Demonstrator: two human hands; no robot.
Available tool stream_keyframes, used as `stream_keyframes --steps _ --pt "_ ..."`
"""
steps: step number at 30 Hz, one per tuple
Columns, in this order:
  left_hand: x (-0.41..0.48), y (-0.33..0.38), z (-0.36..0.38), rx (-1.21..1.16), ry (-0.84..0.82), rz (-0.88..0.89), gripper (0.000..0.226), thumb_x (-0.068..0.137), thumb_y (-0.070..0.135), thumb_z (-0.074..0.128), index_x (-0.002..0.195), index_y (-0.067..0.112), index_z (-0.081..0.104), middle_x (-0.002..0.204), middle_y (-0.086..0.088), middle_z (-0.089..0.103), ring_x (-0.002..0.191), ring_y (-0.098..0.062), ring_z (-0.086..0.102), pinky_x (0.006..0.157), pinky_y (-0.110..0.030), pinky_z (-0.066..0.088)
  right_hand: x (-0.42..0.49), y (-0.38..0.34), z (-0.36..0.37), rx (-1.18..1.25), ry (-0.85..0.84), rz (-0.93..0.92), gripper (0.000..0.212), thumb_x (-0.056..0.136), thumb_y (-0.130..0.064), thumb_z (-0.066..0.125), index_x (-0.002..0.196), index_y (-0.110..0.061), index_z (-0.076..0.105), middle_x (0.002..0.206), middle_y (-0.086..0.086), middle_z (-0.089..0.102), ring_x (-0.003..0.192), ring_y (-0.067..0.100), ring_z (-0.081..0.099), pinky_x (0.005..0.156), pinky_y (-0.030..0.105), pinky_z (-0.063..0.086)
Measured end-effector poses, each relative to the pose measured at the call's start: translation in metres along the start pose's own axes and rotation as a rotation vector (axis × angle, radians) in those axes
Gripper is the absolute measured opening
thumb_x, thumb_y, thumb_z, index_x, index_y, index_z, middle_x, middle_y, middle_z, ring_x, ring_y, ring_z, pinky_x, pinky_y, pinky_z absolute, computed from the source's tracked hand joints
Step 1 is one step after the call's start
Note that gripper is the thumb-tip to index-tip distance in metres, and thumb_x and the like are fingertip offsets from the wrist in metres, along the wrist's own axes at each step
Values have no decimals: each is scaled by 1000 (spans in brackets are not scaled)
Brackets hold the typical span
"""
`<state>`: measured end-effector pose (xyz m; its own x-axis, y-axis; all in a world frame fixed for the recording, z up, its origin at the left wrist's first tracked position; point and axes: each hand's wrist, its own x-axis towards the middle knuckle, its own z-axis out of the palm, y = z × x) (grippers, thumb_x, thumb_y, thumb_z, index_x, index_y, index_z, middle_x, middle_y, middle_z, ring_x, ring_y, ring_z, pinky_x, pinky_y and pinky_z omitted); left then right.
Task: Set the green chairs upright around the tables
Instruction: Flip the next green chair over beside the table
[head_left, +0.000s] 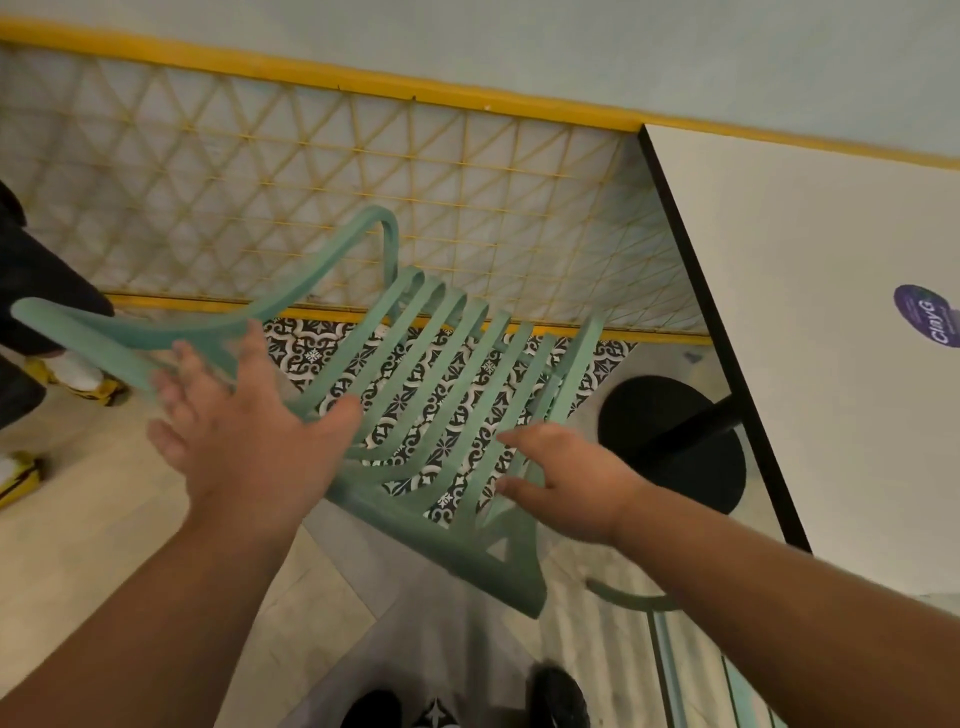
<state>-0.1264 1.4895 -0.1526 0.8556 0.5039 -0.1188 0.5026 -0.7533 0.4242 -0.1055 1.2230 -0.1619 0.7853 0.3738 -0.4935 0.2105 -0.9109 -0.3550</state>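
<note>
While the wall (322, 171) with its yellow lattice pattern fills the far side, the white counter (810, 322) with a black edge runs down my right, standing on a round black foot (670, 447). Just left of that counter, between me and the wall, is the green chair (441, 374), its slats slanting over the black-and-white patterned floor (405, 410); its legs are hidden from me. My left grip (244, 431) is spread wide, fingers apart, at the chair's curved arm, too blurred to tell whether it touches. My right grip (566, 478) is also spread, fingers straight and lying against the slats near the chair's right side. Part of a second green chair (639, 603) shows below my right forearm. Someone's dark trouser leg (36, 280) and yellow-and-white shoes (78, 374) stand at the far left. A purple sticker (930, 317) sits on the counter.
</note>
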Motion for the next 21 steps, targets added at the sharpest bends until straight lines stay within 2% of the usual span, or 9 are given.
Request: stream_keyframes --steps 4,6,8,9,11,13,17,21 --pt "-5 17 14 70 -88 28 90 83 67 57 160 39 18 170 -14 2 155 -39 -3 121 -65 4 36 27 5 -184 -27 -5 62 105 -42 53 162 -26 32 166 1 34 154 22 26 124 40 21" --pt "-11 21 23 103 -126 13 86 83 68 53 158 41 22 171 -11 7 156 -37 -2 120 -67 5 51 38 12 -248 -108 19 57 106 -16 49 160 -23 35 163 6 37 152 27 29 124 45 27" --pt "-11 21 29 138 -109 14 81 84 65 55 157 41 27 170 -8 12 156 -35 1 120 -68 9 62 47 23 -335 -225 33 70 97 6 46 160 -22 35 164 8 34 153 31 25 122 50 31" --pt "-10 20 31 153 -98 22 79 85 61 56 156 40 30 170 -6 15 156 -35 4 120 -69 11 65 51 29 -378 -277 26 73 95 9 47 160 -23 35 165 8 32 155 34 21 122 53 31" --pt "-7 20 32 168 -81 30 75 85 56 57 155 42 32 169 -1 21 155 -33 10 118 -71 14 72 60 43 -429 -314 -10 64 96 4 53 152 -25 48 159 6 41 150 35 28 118 53 37" --pt "-6 21 32 181 -85 40 73 85 54 57 153 43 34 167 4 25 155 -30 13 117 -73 15 75 63 53 -416 -303 -1 48 96 -5 60 138 -27 61 141 3 56 142 31 40 111 49 45" --pt "-6 21 29 167 -86 62 69 85 51 56 151 45 36 168 7 24 156 -27 12 116 -74 14 72 55 62 -368 -258 65 39 96 -12 66 133 -23 65 135 6 60 137 30 49 110 46 48" --pt "-6 17 26 172 -101 98 69 85 51 55 151 48 36 169 8 21 156 -27 11 115 -76 15 68 50 68 -345 -207 82 31 94 -14 67 125 -20 68 122 5 63 116 26 60 101 44 54"
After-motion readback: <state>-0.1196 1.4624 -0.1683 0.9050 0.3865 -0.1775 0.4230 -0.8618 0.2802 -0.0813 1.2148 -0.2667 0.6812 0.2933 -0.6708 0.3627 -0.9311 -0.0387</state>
